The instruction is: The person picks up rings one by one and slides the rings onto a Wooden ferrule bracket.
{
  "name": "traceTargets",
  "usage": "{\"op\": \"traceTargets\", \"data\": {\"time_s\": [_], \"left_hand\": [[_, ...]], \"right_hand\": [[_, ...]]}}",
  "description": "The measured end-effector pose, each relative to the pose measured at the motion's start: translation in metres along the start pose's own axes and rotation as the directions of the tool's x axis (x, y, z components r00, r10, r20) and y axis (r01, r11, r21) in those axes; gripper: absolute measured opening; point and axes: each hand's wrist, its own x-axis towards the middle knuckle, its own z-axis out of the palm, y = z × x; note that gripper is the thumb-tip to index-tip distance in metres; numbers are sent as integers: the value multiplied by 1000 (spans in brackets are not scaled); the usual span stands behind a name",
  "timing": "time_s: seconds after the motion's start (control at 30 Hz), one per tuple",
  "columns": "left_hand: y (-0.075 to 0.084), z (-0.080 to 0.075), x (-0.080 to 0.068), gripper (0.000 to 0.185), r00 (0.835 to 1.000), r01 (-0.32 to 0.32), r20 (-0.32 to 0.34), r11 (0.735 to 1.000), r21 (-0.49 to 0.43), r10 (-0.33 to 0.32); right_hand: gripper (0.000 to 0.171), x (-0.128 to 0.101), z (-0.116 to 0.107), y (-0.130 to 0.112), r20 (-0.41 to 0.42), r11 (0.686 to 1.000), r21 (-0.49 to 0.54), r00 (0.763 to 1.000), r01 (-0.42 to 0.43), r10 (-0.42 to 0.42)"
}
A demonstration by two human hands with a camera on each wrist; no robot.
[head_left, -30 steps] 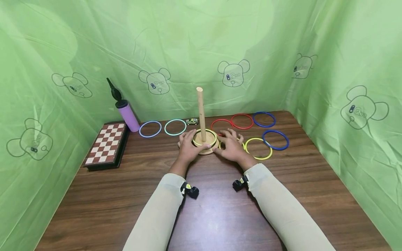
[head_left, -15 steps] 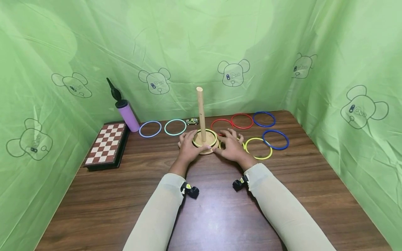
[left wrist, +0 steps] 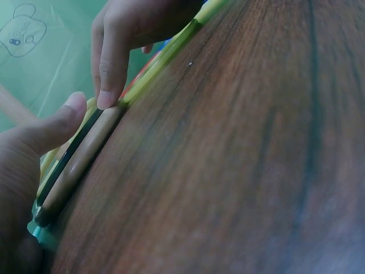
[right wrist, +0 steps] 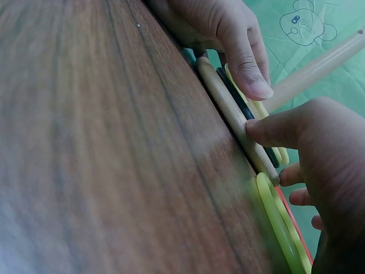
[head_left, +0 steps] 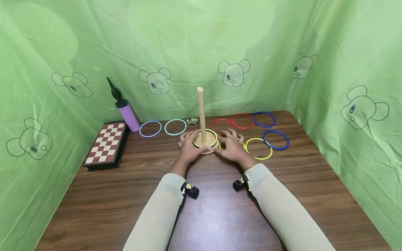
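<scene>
A wooden peg stand point(head_left: 202, 113) stands on the table, its thick upright post set in a round wooden base point(right wrist: 225, 100). A yellow ring point(head_left: 216, 140) encircles the post low down, with a black ring point(right wrist: 235, 91) just under it. My left hand point(head_left: 188, 146) holds the stand's left side, fingers at its edge and thumb over the yellow ring's front. On the opposite side my right hand point(head_left: 231, 147) holds the base, its thumb point(right wrist: 271, 130) pressed to the edge and fingers curved along the rim. In the head view, the left fingertips are partly hidden.
Right of the stand lie yellow rings point(head_left: 258, 159), blue rings point(head_left: 276, 149) and red rings point(head_left: 242, 114). A light blue ring point(head_left: 150, 137), a cyan ring point(head_left: 175, 135) and a toy car point(head_left: 192, 121) lie behind. Leftward are a chessboard box point(head_left: 106, 143) and purple hand pump point(head_left: 128, 116). Green cloth surrounds the table.
Both hands stay around the base. The left hand has shifted very slightly to the right; the rings, post and other objects look unchanged.
</scene>
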Motion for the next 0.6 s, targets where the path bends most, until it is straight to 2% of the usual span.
{"op": "traceTargets", "data": {"time_s": [0.6], "left_hand": [[-2, 0, 0, 104, 1000, -21, -1, 1000, -19, 21]], "right_hand": [[71, -1, 0, -2, 0, 1000, 9, 1000, 2, -2]]}}
